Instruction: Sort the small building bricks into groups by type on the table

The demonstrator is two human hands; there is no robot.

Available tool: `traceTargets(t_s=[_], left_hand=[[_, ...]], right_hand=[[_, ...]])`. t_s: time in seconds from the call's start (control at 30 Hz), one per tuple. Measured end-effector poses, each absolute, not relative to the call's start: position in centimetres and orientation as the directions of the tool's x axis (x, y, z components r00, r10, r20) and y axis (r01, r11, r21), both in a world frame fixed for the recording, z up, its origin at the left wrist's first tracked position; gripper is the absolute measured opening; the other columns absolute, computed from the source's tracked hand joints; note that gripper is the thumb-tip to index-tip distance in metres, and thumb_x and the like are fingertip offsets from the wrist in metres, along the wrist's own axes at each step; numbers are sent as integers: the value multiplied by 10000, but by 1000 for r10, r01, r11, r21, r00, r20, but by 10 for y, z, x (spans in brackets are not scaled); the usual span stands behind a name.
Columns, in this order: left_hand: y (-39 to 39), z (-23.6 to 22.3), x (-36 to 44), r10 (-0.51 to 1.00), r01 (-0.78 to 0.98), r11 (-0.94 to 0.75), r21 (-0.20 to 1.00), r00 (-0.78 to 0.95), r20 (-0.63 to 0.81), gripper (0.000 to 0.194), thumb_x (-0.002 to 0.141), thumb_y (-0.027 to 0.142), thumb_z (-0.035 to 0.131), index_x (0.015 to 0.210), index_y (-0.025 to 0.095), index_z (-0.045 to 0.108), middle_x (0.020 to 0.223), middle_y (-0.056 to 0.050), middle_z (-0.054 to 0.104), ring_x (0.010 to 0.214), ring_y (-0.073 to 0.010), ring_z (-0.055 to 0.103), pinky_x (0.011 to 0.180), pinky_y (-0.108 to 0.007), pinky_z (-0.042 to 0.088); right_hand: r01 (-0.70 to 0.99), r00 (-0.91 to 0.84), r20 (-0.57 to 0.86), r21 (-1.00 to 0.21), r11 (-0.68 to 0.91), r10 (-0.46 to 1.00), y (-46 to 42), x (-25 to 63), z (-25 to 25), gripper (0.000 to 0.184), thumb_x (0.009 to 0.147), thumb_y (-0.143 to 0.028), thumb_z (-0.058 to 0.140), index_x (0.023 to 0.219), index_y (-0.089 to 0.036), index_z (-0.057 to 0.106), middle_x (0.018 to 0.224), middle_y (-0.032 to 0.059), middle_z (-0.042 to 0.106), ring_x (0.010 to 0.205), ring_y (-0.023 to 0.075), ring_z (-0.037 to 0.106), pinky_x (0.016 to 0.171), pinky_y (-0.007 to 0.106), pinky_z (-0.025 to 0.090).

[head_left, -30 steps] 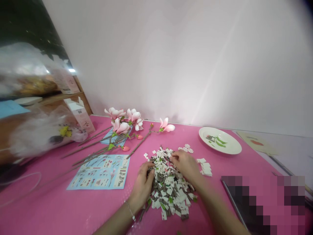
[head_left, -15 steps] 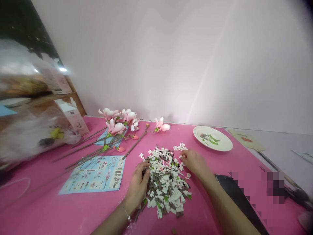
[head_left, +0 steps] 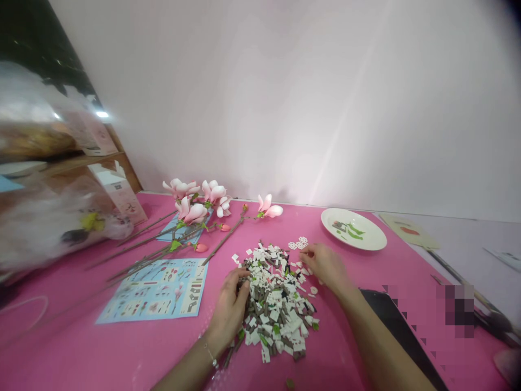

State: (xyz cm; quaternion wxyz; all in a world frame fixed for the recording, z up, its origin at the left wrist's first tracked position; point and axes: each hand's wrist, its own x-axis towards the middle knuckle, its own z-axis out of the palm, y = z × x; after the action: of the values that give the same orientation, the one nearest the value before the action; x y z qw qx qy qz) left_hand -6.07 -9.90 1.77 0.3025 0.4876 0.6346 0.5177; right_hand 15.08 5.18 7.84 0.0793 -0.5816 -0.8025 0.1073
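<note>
Fingers of the left hand (head_left: 230,307) are clenched against the 9 o'clock edge of a heap of small toy bricks (head_left: 277,307) in white, brown and green. Whether they grip any brick cannot be determined, as the fingertips are buried in the heap. Fingers of the right hand (head_left: 325,266) are loosely bent, not clenched, with the tips at the heap's 1 o'clock edge, just beside a few white lattice-shaped pieces (head_left: 297,243). No held piece is visible, but a small one cannot be ruled out.

Clock positions are taken from the heap's centre, with 12 toward the wall (head_left: 285,108). Change noted: compared with the frame one second back, the right hand has moved off the top of the heap to its edge. The small stack of white bricks then at 3 o'clock no longer shows and may lie under the right forearm (head_left: 366,320).

The heap lies on a pink mat (head_left: 73,347). A white plate (head_left: 376,243) at 2 o'clock holds green leaf pieces (head_left: 350,231). An instruction sheet (head_left: 152,290) lies flat at 9 o'clock, and magnolia branches (head_left: 191,213) lie at 10 o'clock.
</note>
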Motion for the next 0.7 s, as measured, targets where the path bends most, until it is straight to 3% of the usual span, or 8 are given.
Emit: traceTargets(t_s=[0.13, 0.23, 0.53, 0.7], left_hand=[[-99, 16, -60, 932, 301, -19, 953, -340, 125, 243, 918, 351, 440, 1073, 222, 576, 1154, -71, 613, 1134, -230, 546, 1012, -405, 373], [-99, 16, -60, 932, 301, -6, 954, -343, 114, 242, 920, 353, 437, 1073, 222, 572, 1160, -71, 607, 1127, -233, 547, 1005, -412, 376], [-100, 19, -60, 936, 286, -5, 958, -336, 105, 244, 921, 354, 438, 1084, 220, 561, 1179, -78, 605, 1174, -238, 527, 1019, -410, 366], [-99, 17, -61, 933, 290, -4, 957, -344, 108, 257, 917, 374, 441, 1077, 226, 577, 1162, -64, 616, 1150, -228, 545, 1006, -390, 383]], right_hand=[[930, -285, -39, -256, 266, 958, 51, 154, 90, 248, 864, -258, 499, 778, -197, 723, 863, 62, 693, 690, 159, 627, 559, 240, 355], [929, -295, -39, -247, 277, 955, 44, 141, 99, 218, 850, -231, 520, 830, -199, 735, 912, 72, 695, 716, 167, 631, 565, 241, 366], [806, -545, 27, -259, 532, 838, 33, 81, 85, 201, 885, -213, 540, 971, -236, 721, 1021, 54, 653, 927, 173, 596, 749, 237, 391], [789, -564, 35, -272, 551, 825, 39, 75, 62, 193, 886, -211, 533, 823, -193, 714, 908, 56, 646, 845, 162, 590, 728, 234, 371]])
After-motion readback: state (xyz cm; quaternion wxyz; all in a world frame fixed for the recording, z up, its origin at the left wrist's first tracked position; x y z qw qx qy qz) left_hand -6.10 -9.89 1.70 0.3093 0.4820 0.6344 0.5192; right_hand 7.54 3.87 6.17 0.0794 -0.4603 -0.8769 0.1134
